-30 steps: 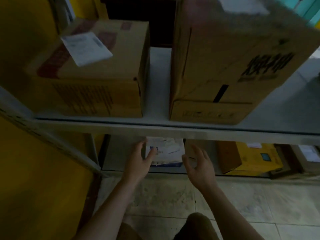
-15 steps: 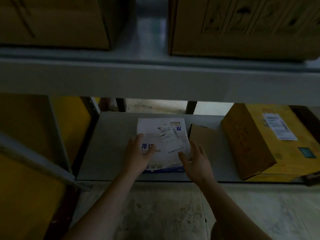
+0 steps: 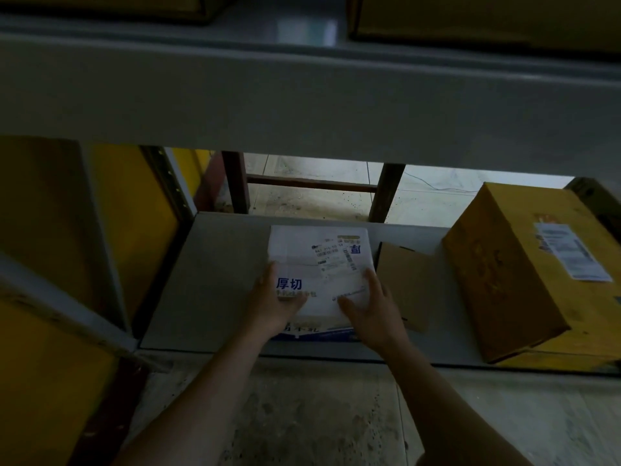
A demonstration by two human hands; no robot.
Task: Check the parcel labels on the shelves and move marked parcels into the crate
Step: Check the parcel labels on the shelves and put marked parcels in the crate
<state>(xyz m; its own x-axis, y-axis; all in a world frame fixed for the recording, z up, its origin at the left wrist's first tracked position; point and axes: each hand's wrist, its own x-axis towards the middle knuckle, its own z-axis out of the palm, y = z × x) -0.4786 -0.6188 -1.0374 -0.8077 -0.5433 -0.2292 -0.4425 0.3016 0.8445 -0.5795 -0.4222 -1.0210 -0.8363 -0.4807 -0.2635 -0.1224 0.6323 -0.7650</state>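
White parcel (image 3: 319, 264) w/ blue print sits flat on the lower shelf (image 3: 215, 280), caught btwn both hands: left hand (image 3: 274, 302) on its near-left corner, thumb across the top & fingers down the left side, right hand (image 3: 373, 309) on the near-right corner, thumb on top & fingers along the right edge. Its label (image 3: 336, 258) lies on the far-right part of the top, just beyond the right hand's fingertips. Just beside the parcel on the right is a flat brown cardboard piece (image 3: 405, 284), then a yellow-brown box (image 3: 510, 274) w/ its own label, under the upper shelf (image 3: 302, 99).
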